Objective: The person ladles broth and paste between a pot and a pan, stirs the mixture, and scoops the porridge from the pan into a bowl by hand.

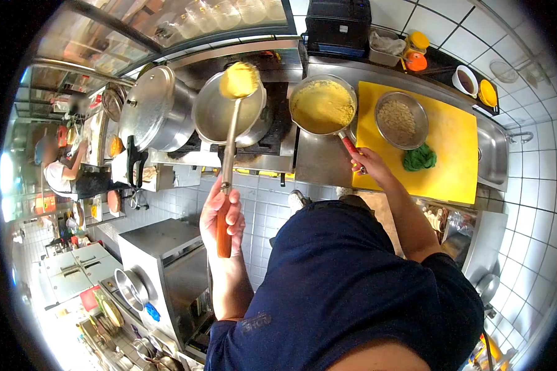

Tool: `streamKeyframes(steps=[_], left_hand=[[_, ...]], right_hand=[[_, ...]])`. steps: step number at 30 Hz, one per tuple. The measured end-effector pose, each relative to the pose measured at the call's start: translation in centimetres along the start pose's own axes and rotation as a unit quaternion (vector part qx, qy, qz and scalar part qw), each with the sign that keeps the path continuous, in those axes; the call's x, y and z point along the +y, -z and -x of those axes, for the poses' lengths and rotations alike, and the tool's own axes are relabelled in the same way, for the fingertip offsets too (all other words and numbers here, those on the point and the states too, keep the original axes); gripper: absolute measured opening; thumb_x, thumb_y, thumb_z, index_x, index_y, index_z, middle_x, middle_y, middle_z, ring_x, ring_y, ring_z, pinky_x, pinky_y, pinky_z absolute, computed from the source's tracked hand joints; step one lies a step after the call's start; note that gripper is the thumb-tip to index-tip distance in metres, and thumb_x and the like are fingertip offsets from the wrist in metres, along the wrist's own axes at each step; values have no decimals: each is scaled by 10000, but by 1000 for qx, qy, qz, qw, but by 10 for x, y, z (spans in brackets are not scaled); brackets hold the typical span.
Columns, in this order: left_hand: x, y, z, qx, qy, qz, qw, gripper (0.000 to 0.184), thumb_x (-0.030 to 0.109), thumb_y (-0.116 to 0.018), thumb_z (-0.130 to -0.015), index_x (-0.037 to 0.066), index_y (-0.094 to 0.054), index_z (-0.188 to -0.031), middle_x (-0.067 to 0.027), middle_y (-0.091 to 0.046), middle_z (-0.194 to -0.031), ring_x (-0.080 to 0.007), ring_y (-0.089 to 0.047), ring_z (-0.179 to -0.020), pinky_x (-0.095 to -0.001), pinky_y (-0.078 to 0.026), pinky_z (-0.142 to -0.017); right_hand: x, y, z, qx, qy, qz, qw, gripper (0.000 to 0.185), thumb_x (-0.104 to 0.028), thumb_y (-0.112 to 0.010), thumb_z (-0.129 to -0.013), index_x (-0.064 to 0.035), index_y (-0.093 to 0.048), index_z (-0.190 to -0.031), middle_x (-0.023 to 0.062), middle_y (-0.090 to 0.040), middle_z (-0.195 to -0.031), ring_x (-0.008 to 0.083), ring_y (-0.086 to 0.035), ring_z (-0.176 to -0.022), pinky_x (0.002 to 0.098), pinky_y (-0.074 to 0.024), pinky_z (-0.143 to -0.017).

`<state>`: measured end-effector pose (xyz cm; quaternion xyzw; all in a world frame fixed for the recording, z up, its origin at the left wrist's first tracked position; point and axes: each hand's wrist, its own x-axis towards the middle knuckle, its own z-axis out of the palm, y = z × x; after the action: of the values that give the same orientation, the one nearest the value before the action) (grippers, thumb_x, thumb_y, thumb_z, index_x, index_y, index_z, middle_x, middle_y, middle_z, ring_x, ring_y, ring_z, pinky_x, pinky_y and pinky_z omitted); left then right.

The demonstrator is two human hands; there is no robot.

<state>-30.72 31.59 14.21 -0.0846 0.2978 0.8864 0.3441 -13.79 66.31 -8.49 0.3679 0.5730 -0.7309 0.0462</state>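
My left hand (221, 217) is closed around the wooden grip of a long-handled ladle (231, 139), held up in front of me. Yellow mash (239, 80) is heaped on its head, above a large metal pot (211, 123) on the stove. With my right hand (369, 163) I grip the red handle of a saucepan (315, 131), which holds more yellow mash and rests on the steel counter beside the yellow cutting board (452, 123). On that board sit a metal bowl of pale pieces (397, 121) and a crumpled green cloth (419, 158), near my right hand.
A big lidded pressure cooker (158, 105) stands left of the pot. The sink (492, 151) is right of the board. Containers with yellow and orange lids (417, 60) line the back shelf. Another person (62, 167) is at the far left. Behind my left arm is a steel cabinet (167, 238).
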Motion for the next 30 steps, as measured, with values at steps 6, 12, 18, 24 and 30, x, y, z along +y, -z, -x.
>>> streamKeyframes(steps=[6,12,18,24,30], left_hand=[[22,13,-18,152,-61,-166,973,429,12,-500,-927,-61,-450,-1347,-199,-625,-859,-183,-567,-521,-247,-455,-385],[28,46,-27,158,-22,-76,984,431,67,-507,-928,-5,-425,-1345,-177,-604,-897,-166,-550,-550,-234,-450,-409],[12,37,-20,139,-41,-43,989,449,47,-518,-922,-30,-403,-1349,-205,-593,-898,-179,-550,-555,-248,-451,-407],[11,34,-14,124,-26,-48,991,462,47,-508,-925,-49,-396,-1364,-206,-589,-891,-171,-547,-548,-247,-446,-400],[11,27,-12,140,-30,-74,987,490,42,-502,-925,-72,-378,-1386,-198,-591,-879,-168,-541,-540,-247,-443,-396]], right_hand=[[-5,-1,5,-16,52,-25,998,317,-359,-607,-959,-44,-599,-989,20,-594,-796,128,-607,-674,270,-517,-642],[6,9,-2,-16,20,-3,1000,282,-347,-585,-969,-76,-587,-1045,5,-594,-841,129,-626,-723,264,-502,-626],[9,6,0,12,-9,-4,1000,339,-360,-590,-957,-56,-591,-1107,21,-602,-848,128,-632,-732,279,-512,-639],[15,9,-7,6,-9,17,1000,443,-371,-592,-958,-44,-553,-1254,46,-639,-941,150,-646,-763,293,-519,-657],[13,8,-6,2,-15,20,1000,472,-393,-600,-956,-44,-548,-1270,53,-648,-967,159,-654,-775,298,-522,-661]])
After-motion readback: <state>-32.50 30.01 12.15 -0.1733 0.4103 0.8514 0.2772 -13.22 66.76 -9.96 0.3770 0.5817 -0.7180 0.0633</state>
